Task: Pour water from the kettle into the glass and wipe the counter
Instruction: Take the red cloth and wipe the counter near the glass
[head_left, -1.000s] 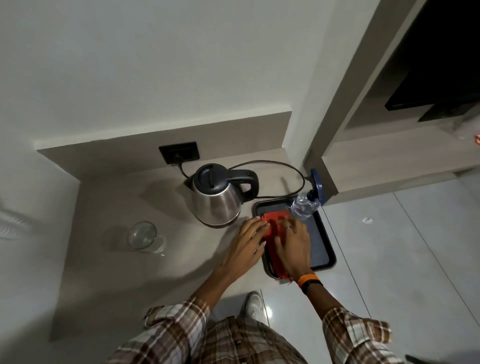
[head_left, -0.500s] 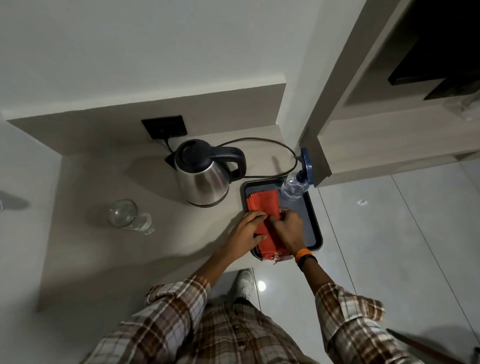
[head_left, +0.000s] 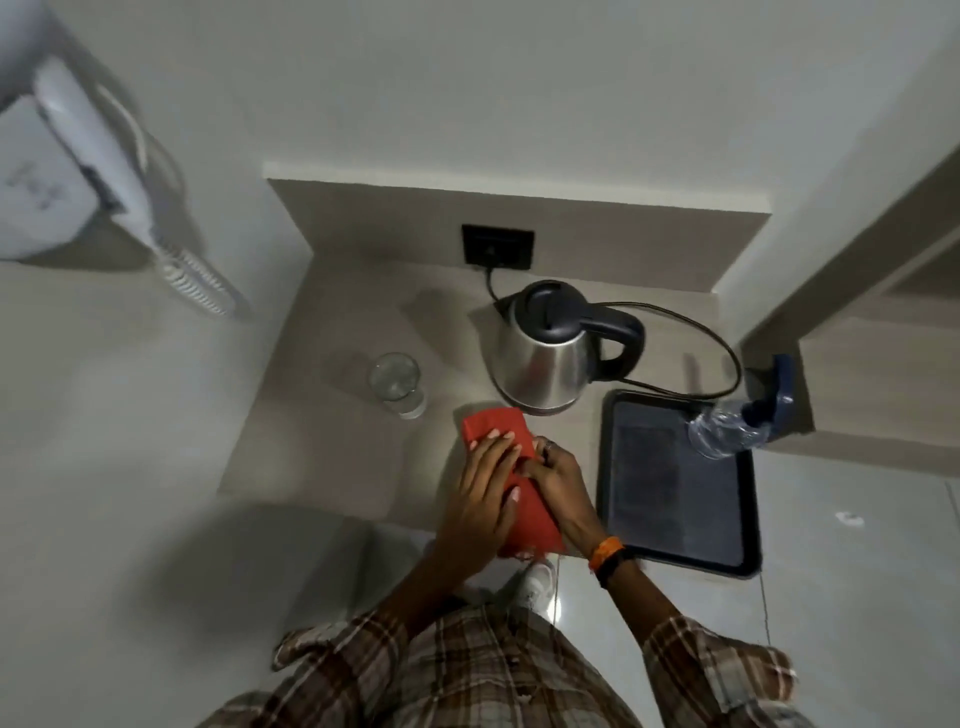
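A steel kettle (head_left: 545, 361) with a black lid and handle stands at the back of the beige counter (head_left: 332, 457), plugged into the wall socket. A clear glass (head_left: 397, 383) stands to its left. A folded red cloth (head_left: 501, 434) lies on the counter in front of the kettle, reaching the front edge. My left hand (head_left: 483, 499) presses flat on the cloth's left side. My right hand (head_left: 558, 480) pinches its right edge.
A dark tray (head_left: 680, 483) lies right of the cloth, with a plastic water bottle (head_left: 724, 431) tipped at its far right corner. A black socket (head_left: 497, 247) sits on the back panel. A white wall-mounted appliance (head_left: 62, 171) with a coiled cord hangs at the left.
The red cloth has moved from the tray leftward onto the counter in front of the kettle, both hands going with it. The camera view has shifted left.
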